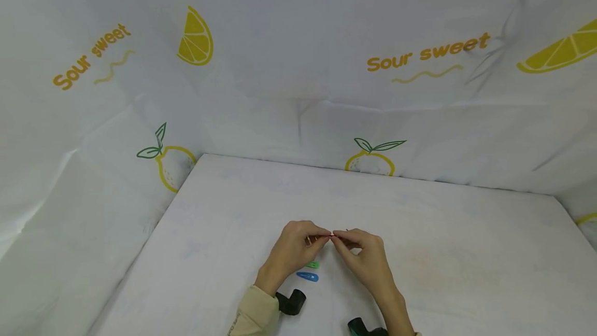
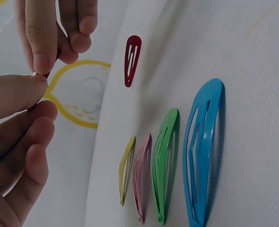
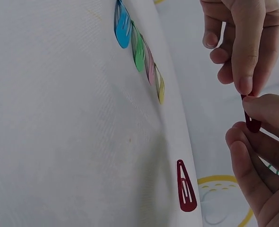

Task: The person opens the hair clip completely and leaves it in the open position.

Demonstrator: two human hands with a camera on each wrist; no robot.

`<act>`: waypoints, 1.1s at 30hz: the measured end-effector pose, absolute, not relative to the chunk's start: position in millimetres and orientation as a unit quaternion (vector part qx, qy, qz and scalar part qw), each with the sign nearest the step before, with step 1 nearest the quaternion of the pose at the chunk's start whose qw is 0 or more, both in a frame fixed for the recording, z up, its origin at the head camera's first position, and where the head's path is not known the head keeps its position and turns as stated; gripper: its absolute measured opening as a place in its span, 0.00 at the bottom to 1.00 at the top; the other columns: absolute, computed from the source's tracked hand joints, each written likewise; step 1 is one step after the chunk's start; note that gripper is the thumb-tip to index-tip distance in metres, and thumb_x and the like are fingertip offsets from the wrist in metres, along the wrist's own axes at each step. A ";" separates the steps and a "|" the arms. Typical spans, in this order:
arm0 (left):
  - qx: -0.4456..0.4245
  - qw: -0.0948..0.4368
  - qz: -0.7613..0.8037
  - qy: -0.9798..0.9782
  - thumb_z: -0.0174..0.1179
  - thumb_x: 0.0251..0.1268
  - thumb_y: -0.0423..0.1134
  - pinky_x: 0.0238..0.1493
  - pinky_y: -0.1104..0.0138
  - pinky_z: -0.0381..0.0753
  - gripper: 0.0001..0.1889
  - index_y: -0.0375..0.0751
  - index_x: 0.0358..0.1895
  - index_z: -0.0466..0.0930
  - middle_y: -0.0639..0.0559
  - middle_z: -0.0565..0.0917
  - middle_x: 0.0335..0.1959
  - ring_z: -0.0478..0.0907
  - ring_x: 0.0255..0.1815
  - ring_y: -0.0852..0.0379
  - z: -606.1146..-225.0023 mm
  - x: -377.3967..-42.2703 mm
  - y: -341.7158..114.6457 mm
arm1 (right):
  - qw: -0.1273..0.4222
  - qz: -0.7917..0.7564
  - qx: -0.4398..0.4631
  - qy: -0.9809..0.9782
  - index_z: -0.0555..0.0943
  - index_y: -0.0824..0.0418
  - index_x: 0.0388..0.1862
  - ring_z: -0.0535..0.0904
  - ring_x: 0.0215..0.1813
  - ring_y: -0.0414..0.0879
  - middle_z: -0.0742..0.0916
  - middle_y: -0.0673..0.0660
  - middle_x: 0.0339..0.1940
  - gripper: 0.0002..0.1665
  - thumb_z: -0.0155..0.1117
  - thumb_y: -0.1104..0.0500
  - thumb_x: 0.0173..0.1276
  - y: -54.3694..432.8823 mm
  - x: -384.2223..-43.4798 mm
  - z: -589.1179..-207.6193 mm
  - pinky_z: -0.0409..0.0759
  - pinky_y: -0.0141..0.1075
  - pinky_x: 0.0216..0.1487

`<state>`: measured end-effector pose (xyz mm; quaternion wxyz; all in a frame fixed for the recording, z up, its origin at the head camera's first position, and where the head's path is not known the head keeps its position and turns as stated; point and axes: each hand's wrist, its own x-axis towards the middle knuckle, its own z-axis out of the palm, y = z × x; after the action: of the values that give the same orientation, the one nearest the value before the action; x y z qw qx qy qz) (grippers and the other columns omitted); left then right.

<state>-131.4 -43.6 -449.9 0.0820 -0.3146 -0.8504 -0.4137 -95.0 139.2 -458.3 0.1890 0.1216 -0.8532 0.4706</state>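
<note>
My left hand (image 1: 294,248) and right hand (image 1: 368,261) meet fingertip to fingertip above the table. Between them is a small dark red snap hair clip (image 3: 254,125), pinched by thumb and fingers on both sides; the fingertips cover much of it. A second red hair clip (image 2: 132,61) lies flat on the cloth beyond the hands. Closer in, a yellow clip (image 2: 126,171), a pink clip (image 2: 139,177), a green clip (image 2: 165,165) and a larger blue clip (image 2: 203,151) lie in a row. In the head view, the left hand partly covers the green clip.
A white cloth-covered table (image 1: 224,211) spreads beneath the hands. White curtains (image 1: 270,66) with lemon prints and lettering stand behind it and at the left. Black wrist-worn devices show by the left wrist (image 1: 291,302) and the right wrist (image 1: 366,329).
</note>
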 end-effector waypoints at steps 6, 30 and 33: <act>-0.317 0.094 -0.398 -0.856 0.70 0.64 0.32 0.33 0.80 0.77 0.05 0.40 0.41 0.92 0.52 0.92 0.32 0.79 0.27 0.68 -451.2 -130.7 -41.6 | 0.190 0.462 0.116 -0.858 0.91 0.65 0.37 0.85 0.29 0.34 0.91 0.51 0.28 0.09 0.75 0.72 0.57 138.9 -96.1 -460.0 0.83 0.26 0.33; -0.320 0.122 -0.386 -0.857 0.69 0.61 0.29 0.31 0.83 0.74 0.05 0.39 0.37 0.93 0.53 0.91 0.27 0.78 0.24 0.70 -453.1 -130.7 -38.0 | 0.221 0.434 0.088 -0.869 0.92 0.61 0.33 0.83 0.27 0.30 0.92 0.49 0.26 0.09 0.77 0.73 0.55 133.4 -93.8 -464.1 0.88 0.40 0.44; -0.322 0.123 -0.397 -0.851 0.69 0.61 0.28 0.31 0.83 0.75 0.05 0.38 0.37 0.92 0.52 0.91 0.27 0.78 0.24 0.69 -453.6 -130.3 -36.5 | 0.233 0.433 0.092 -0.866 0.92 0.62 0.32 0.85 0.27 0.33 0.92 0.49 0.27 0.10 0.77 0.74 0.55 132.8 -93.4 -462.7 0.88 0.37 0.42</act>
<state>-130.3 -36.5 -453.6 0.1227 -0.3221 -0.8509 -0.3965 -93.4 132.8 -462.7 0.2333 0.0923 -0.8655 0.4334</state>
